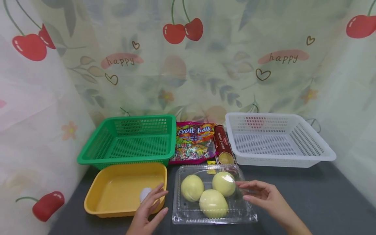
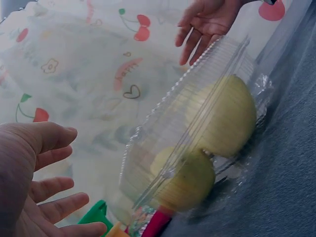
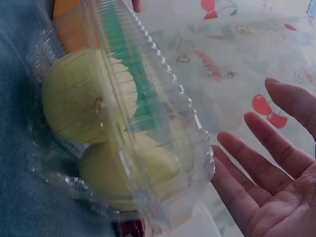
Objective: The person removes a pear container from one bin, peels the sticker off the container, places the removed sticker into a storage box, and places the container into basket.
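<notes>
A clear plastic clamshell box point(image 1: 188, 213) sits on the dark table with its lid down. Inside are three pale yellow-green round fruits point(image 1: 213, 204), of which the left wrist view shows two point(image 2: 222, 116). My left hand point(image 1: 147, 209) hovers left of the box, fingers spread and holding nothing, partly over the yellow tub's near corner. On the other side, my right hand point(image 1: 267, 195) has its fingertips right at the box's right edge. In the right wrist view its loosely straight fingers point(image 3: 261, 173) are beside the lid rim, with nothing in the palm.
Left of the box stands a yellow tub point(image 1: 102, 192) with a white round object point(image 1: 145, 193) in it, partly hidden by my left hand. Behind are a green basket point(image 1: 88, 158), a candy bag point(image 1: 194, 143), a dark red packet point(image 1: 224, 143) and a white basket point(image 1: 279, 158). A printed curtain backs everything.
</notes>
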The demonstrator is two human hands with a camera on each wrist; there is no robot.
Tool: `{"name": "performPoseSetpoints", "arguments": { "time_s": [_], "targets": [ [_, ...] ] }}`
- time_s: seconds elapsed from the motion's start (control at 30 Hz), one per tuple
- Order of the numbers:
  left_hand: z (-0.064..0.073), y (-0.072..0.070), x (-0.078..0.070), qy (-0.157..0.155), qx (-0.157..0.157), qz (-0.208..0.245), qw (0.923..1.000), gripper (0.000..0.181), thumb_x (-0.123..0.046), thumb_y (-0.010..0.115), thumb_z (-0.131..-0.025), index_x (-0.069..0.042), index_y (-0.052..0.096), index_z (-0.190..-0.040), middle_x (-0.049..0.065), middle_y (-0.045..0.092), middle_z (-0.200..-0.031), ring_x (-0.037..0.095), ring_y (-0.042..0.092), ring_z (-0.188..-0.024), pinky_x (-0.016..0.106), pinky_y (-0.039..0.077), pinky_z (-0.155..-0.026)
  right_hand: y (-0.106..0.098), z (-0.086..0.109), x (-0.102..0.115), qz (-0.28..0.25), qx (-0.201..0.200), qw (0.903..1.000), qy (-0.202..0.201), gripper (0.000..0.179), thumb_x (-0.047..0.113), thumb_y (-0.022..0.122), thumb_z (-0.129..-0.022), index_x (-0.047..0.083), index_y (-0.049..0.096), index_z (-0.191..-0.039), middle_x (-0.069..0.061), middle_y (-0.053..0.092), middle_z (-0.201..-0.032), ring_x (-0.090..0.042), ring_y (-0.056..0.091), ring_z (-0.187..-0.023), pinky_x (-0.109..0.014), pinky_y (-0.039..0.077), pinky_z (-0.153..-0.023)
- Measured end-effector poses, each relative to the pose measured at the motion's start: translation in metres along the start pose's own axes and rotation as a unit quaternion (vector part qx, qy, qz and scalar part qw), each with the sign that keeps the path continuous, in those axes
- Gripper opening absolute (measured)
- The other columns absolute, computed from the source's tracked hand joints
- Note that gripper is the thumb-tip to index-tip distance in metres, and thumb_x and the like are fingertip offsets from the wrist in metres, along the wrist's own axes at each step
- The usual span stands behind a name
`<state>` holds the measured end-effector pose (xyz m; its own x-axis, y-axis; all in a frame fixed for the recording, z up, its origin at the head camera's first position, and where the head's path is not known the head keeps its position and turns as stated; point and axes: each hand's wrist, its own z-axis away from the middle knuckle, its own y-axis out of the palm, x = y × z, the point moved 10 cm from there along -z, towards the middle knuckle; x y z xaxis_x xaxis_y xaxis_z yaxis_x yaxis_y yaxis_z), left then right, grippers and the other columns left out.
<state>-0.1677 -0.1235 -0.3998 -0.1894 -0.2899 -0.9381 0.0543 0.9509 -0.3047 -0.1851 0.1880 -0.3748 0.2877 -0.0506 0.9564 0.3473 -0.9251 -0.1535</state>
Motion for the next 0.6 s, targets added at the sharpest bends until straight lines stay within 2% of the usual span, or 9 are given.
{"name": "performPoseSetpoints", "arguments": {
  "time_s": [0.07, 0.13, 0.27, 0.33, 0.43, 0.5, 0.6],
  "targets": [
    [0.001, 0.003, 0.000, 0.005, -0.001, 0.004, 1.0000, 0.035, -0.014, 0.066, -0.085, -0.018, 0.059, -0.120, 0.011, 0.043, -0.143, 0.026, 0.045, -0.127, 0.044, 0.045, -0.096, -0.003, 0.003, 0.000, 0.023, -0.021, 0.9995, -0.008, 0.026, -0.003, 0.058, -0.087, -0.012, 0.055, -0.112, 0.006, 0.064, -0.121, -0.004, 0.059, -0.110, -0.019, 0.050, -0.088],
    [0.002, 0.005, -0.001, 0.012, -0.001, 0.008, 0.9999, 0.034, -0.013, 0.067, -0.085, -0.017, 0.060, -0.118, 0.011, 0.044, -0.142, 0.014, 0.047, -0.127, 0.042, 0.043, -0.098, -0.005, 0.007, 0.001, 0.045, -0.041, 0.9980, -0.018, 0.028, -0.004, 0.060, -0.086, -0.011, 0.056, -0.112, 0.007, 0.063, -0.122, -0.002, 0.058, -0.111, -0.017, 0.050, -0.088],
    [0.005, 0.011, -0.006, 0.049, 0.000, 0.017, 0.9986, 0.035, -0.006, 0.066, -0.084, -0.008, 0.060, -0.118, 0.015, 0.043, -0.141, -0.007, 0.041, -0.123, 0.027, 0.044, -0.099, -0.010, 0.015, -0.002, 0.081, -0.078, 0.9933, -0.027, 0.030, -0.005, 0.062, -0.084, -0.007, 0.058, -0.113, 0.009, 0.061, -0.124, 0.002, 0.057, -0.112, -0.014, 0.049, -0.088],
    [0.007, 0.013, -0.006, 0.051, 0.000, 0.010, 0.9987, 0.034, -0.007, 0.066, -0.084, -0.009, 0.060, -0.118, 0.015, 0.043, -0.141, -0.013, 0.039, -0.121, 0.027, 0.044, -0.099, -0.013, 0.019, -0.005, 0.107, -0.099, 0.9889, -0.027, 0.031, -0.004, 0.063, -0.083, -0.004, 0.059, -0.114, 0.010, 0.060, -0.125, 0.005, 0.055, -0.112, -0.011, 0.047, -0.088],
    [0.007, 0.016, -0.003, 0.032, -0.005, 0.000, 0.9995, 0.033, -0.012, 0.067, -0.085, -0.013, 0.061, -0.117, 0.012, 0.045, -0.141, -0.007, 0.042, -0.122, 0.034, 0.044, -0.099, -0.015, 0.024, -0.011, 0.146, -0.126, 0.9809, -0.024, 0.036, -0.001, 0.067, -0.081, 0.001, 0.059, -0.117, 0.008, 0.058, -0.129, 0.008, 0.050, -0.116, -0.007, 0.043, -0.091],
    [0.007, 0.018, 0.001, 0.014, -0.008, -0.006, 0.9999, 0.033, -0.016, 0.068, -0.084, -0.015, 0.061, -0.117, 0.010, 0.046, -0.140, 0.005, 0.046, -0.124, 0.043, 0.043, -0.098, -0.015, 0.027, -0.015, 0.168, -0.138, 0.9759, -0.024, 0.041, 0.001, 0.069, -0.080, 0.004, 0.059, -0.120, 0.006, 0.055, -0.133, 0.011, 0.045, -0.119, -0.004, 0.039, -0.092],
    [0.006, 0.021, 0.005, -0.002, -0.005, -0.002, 1.0000, 0.034, -0.018, 0.067, -0.085, -0.014, 0.061, -0.118, 0.011, 0.045, -0.141, 0.023, 0.046, -0.126, 0.044, 0.044, -0.098, -0.012, 0.030, -0.019, 0.171, -0.138, 0.9748, -0.040, 0.051, -0.001, 0.071, -0.078, 0.003, 0.055, -0.126, -0.001, 0.049, -0.140, 0.010, 0.040, -0.125, -0.003, 0.035, -0.095]
  ]
}}
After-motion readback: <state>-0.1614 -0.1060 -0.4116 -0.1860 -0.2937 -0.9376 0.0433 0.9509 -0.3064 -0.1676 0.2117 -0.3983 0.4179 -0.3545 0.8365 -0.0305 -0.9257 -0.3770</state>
